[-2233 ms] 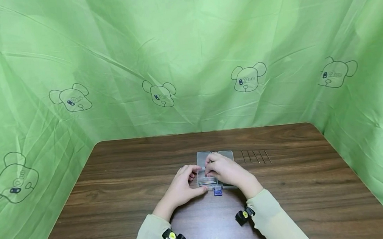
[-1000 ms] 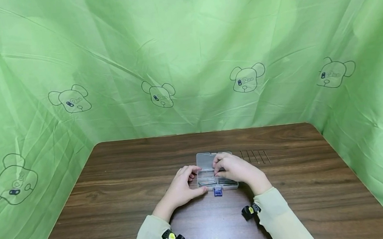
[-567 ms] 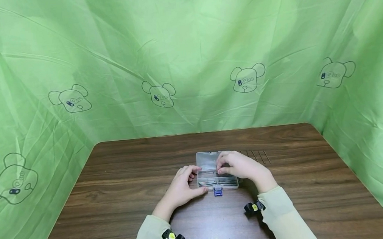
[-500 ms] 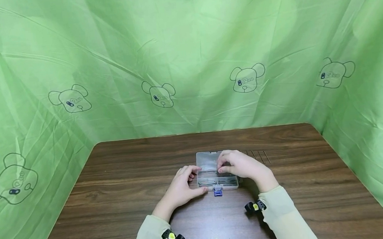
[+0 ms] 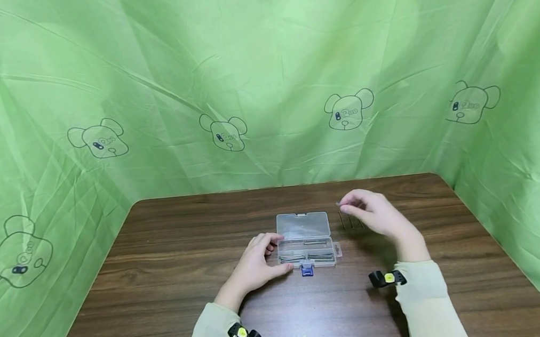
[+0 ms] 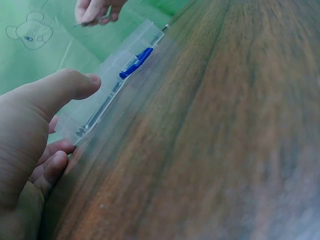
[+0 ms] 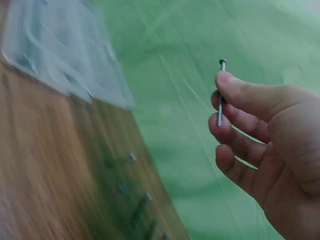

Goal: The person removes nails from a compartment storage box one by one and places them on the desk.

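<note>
A clear plastic box lies open on the brown table, lid back, with several nails inside and a blue latch at its near edge. My left hand grips the box's left end, thumb along the front; in the left wrist view the thumb of my left hand lies against the box. My right hand is raised right of the box and pinches a single nail between thumb and forefinger, above a row of loose nails.
Green cloth with bear prints walls in the table on three sides. The loose nails lie side by side just right of the box. Black wrist cameras sit on both sleeves.
My right hand has lifted out of the box and swung right and back, carrying one nail. The left hand and the box have stayed put.
</note>
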Motion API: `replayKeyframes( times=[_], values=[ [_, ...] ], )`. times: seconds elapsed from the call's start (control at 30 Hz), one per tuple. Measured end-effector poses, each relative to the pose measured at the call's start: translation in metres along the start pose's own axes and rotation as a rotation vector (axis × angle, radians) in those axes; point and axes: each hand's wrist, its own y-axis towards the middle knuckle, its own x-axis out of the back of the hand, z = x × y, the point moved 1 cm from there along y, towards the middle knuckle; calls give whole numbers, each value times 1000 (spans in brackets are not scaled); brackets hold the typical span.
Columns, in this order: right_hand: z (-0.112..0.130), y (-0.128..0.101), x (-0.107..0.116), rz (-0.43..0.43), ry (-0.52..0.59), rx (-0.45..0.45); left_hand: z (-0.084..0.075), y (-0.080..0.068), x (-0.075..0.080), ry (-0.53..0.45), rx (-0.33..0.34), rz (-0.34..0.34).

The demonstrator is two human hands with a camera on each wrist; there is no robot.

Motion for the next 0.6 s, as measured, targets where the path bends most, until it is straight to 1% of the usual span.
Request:
replayKeyframes(
  times=[0.1, 0.17, 0.27, 0.5, 0.6],
  values=[
    [-13, -9, 17, -96, -3, -58, 0, 0, 0, 1, 8, 5],
    [-23, -15, 25, -153, -17, -69, 0, 0, 0, 1, 10, 5],
    [-38, -24, 33, -210, -44, -94, 1, 0, 0, 2, 12, 6],
    [-67, -40, 39, -269, -122, -227, 1, 0, -1, 1, 10, 5],
    [-75, -44, 38, -276, -142, -260, 1, 0, -1, 7, 9, 5]
  ],
)
